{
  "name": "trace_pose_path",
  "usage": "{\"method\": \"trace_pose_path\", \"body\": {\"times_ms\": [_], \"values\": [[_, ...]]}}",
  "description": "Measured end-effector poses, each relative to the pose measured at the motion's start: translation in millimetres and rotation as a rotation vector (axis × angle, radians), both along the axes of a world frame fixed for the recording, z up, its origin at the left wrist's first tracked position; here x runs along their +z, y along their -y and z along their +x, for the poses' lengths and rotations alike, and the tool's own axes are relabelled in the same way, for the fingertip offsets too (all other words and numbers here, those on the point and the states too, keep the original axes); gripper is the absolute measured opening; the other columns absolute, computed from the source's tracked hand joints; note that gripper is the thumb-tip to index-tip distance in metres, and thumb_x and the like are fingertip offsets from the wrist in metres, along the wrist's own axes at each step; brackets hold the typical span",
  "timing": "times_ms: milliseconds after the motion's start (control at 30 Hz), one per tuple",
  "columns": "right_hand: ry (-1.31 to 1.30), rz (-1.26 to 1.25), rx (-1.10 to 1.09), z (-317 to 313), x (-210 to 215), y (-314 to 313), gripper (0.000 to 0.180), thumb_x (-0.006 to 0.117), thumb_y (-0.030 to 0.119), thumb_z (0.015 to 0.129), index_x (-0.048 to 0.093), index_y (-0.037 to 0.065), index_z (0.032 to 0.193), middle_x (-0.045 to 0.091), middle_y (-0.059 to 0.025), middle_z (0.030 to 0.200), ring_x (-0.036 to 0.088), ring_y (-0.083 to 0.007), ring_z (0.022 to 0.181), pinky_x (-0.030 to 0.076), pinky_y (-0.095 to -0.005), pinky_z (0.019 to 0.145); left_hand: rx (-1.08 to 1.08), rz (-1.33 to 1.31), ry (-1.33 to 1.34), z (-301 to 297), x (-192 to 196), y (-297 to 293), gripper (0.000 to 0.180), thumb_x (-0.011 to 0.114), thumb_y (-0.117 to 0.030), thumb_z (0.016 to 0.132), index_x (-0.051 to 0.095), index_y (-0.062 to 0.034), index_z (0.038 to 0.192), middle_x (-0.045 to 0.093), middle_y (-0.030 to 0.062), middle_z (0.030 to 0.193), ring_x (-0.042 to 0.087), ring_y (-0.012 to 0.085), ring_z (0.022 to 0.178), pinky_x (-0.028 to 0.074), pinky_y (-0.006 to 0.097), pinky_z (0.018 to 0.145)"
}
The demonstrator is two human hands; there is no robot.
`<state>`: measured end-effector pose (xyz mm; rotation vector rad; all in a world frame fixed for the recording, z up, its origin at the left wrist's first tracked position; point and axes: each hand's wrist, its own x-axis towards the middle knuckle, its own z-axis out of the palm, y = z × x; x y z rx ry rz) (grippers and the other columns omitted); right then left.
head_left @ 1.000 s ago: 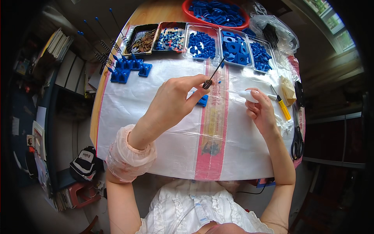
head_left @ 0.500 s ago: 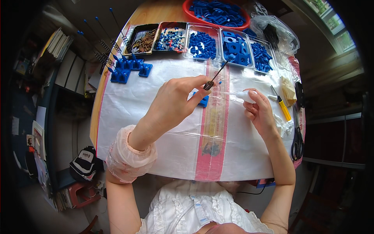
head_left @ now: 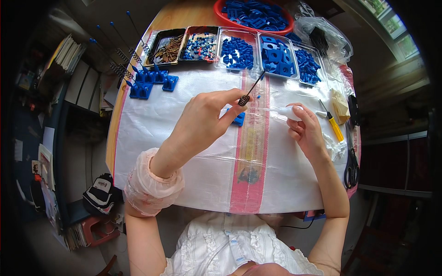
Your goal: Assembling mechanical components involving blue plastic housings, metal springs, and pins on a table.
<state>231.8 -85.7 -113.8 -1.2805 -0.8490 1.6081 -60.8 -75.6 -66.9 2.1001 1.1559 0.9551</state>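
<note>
My left hand (head_left: 202, 112) pinches a black coil spring (head_left: 244, 100) between thumb and fingertips. A thin dark rod runs up from the coil, tilted to the right, toward a blue tip in front of the trays. My right hand (head_left: 307, 131) is closed around a small white squeeze bottle (head_left: 287, 112); its long thin clear nozzle points left at the spring. Whether the nozzle touches the coil, I cannot tell. Below my left fingertips lies a blue plastic base (head_left: 239, 118), partly hidden by the hand. A tiny blue piece (head_left: 258, 96) rests just right of the spring.
At the far left stand blue bases (head_left: 142, 89) with springs and rods upright. A row of trays holds screws (head_left: 169, 48), small mixed parts (head_left: 200, 47) and blue pieces (head_left: 237, 53). Behind is a red basin (head_left: 220, 17). A yellow-handled screwdriver (head_left: 336, 129) and black scissors (head_left: 351, 175) lie right.
The view has shifted slightly. Both hands keep their grips, with the nozzle still pointing at the spring; no other clear change shows.
</note>
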Motion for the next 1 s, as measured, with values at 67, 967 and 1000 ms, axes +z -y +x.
{"method": "trace_pose_path", "body": {"times_ms": [67,967,1000], "values": [[-0.002,-0.002,0.001,-3,0,1,0.030,0.065,0.034,0.104,0.064,0.009,0.121,0.053,0.0062,0.083,0.045,-0.0005,0.071,0.031,-0.0178,0.052,0.003,-0.002,0.010,1,-1,0,0.021,0.071,-0.011,0.099,0.076,-0.0099,0.119,0.065,0.0007,0.072,0.033,0.0062,0.052,0.029,0.029,0.049],[-0.015,-0.011,-0.025,1,0,2,0.022,0.065,0.028,0.102,0.066,0.009,0.113,0.054,0.0073,0.081,0.040,-0.0001,0.066,0.028,-0.0194,0.052,0.009,-0.093,-0.051,-1,11,2,0.025,0.071,-0.015,0.098,0.075,-0.0024,0.119,0.078,0.0179,0.096,0.074,0.0325,0.078,0.057,0.040,0.072],[-0.014,-0.010,-0.028,1,1,2,0.021,0.065,0.028,0.102,0.066,0.009,0.113,0.054,0.0074,0.081,0.040,0.0000,0.066,0.027,-0.0195,0.052,0.011,-0.059,-0.030,-1,7,2,0.023,0.071,-0.014,0.098,0.075,-0.0048,0.119,0.074,0.0127,0.089,0.061,0.0241,0.070,0.048,0.036,0.064]]}}
